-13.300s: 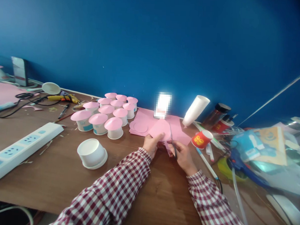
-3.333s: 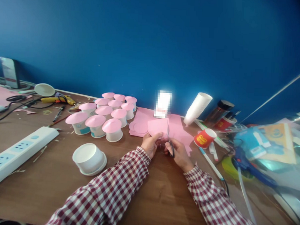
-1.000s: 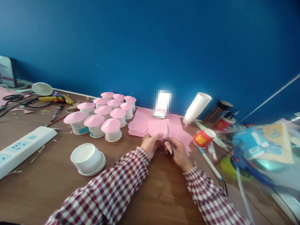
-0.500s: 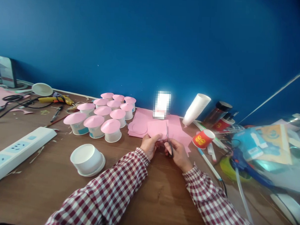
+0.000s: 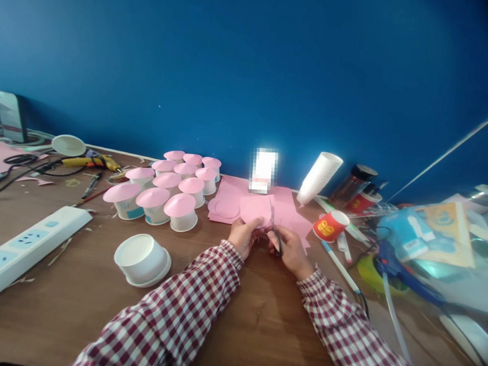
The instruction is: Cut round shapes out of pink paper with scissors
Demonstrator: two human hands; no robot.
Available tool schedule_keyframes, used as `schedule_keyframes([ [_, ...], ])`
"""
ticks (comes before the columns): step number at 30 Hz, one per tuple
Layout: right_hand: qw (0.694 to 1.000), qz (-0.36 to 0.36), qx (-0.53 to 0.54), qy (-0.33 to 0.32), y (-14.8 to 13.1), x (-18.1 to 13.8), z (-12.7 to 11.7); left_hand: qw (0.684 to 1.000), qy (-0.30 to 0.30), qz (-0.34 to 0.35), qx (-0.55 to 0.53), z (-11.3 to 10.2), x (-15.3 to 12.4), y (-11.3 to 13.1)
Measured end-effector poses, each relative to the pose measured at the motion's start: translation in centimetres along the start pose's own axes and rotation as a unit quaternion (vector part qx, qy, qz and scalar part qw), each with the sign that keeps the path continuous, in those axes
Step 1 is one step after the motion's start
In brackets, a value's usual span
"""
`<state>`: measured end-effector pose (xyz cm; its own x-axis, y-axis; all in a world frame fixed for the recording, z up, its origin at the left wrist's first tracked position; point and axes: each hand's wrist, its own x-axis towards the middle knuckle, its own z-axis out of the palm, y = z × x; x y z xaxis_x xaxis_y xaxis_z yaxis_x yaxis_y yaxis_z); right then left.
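Observation:
My left hand (image 5: pixel 244 236) is closed on the lower edge of a pink piece of paper (image 5: pixel 254 209), thumb on top. In my right hand (image 5: pixel 292 249) is a pair of scissors (image 5: pixel 279 241), its dark handles in my fingers and its blades along the right side of the paper. Behind and beneath lie more pink sheets (image 5: pixel 289 206), with cut pink discs (image 5: pixel 227 207) at their left. To the left stand several white paper cups with pink cone tops (image 5: pixel 180 206). Nearer me, an upturned white paper bowl (image 5: pixel 139 254) rests on the table.
A white power strip (image 5: pixel 31 244) lies at left, a yellow glue gun (image 5: pixel 93 161) behind it. On the right are a leaning stack of white cups (image 5: pixel 320 175), a tipped red paper cup (image 5: pixel 331 226), a pen (image 5: pixel 340 267), a blue glue gun (image 5: pixel 401 276) and plastic packets (image 5: pixel 423 234).

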<state>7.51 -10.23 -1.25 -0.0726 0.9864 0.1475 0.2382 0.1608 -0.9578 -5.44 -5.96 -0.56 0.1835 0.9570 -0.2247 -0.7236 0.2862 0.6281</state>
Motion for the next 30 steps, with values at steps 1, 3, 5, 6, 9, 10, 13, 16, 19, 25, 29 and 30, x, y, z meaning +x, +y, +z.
schedule_keyframes([
  [1, 1.0, 0.0, 0.0, 0.0, -0.02, -0.02, -0.01, 1.0, -0.001, 0.001, 0.001, 0.0, 0.01, 0.0],
  [3, 1.0, 0.0, -0.002, -0.001, -0.06, -0.04, -0.02, 1.0, -0.003, 0.003, 0.002, -0.02, 0.04, -0.02],
  [5, 1.0, -0.001, -0.007, -0.001, -0.08, -0.04, -0.02, 1.0, -0.005, 0.004, 0.004, -0.07, 0.08, -0.06],
  [6, 1.0, -0.001, -0.009, -0.001, -0.09, -0.03, -0.01, 1.0, -0.005, 0.005, 0.005, -0.1, 0.1, -0.07],
  [9, 1.0, -0.001, -0.012, 0.001, -0.11, -0.05, 0.0, 1.0, 0.001, 0.005, 0.007, -0.12, 0.1, -0.06],
  [10, 1.0, -0.002, -0.013, 0.001, -0.13, -0.07, 0.0, 1.0, 0.004, 0.005, 0.007, -0.11, 0.07, -0.03],
  [13, 1.0, -0.007, -0.017, -0.001, -0.23, -0.15, 0.0, 1.0, 0.008, 0.002, 0.004, -0.06, -0.02, 0.08],
  [16, 1.0, -0.006, -0.021, 0.0, -0.33, -0.19, -0.01, 1.0, 0.003, 0.0, 0.001, -0.06, -0.06, 0.1],
  [19, 1.0, -0.002, -0.021, 0.003, -0.3, -0.15, -0.01, 1.0, -0.004, 0.0, 0.001, -0.09, -0.03, 0.04],
  [25, 1.0, 0.0, -0.018, 0.006, -0.15, -0.14, 0.0, 1.0, 0.005, -0.001, 0.009, -0.04, -0.01, 0.11],
  [29, 1.0, 0.0, -0.024, 0.006, -0.3, -0.16, -0.02, 1.0, 0.014, -0.004, 0.014, -0.04, 0.09, 0.16],
  [30, 1.0, 0.0, -0.025, 0.008, -0.32, -0.16, -0.03, 1.0, 0.017, -0.005, 0.015, -0.06, 0.12, 0.15],
])
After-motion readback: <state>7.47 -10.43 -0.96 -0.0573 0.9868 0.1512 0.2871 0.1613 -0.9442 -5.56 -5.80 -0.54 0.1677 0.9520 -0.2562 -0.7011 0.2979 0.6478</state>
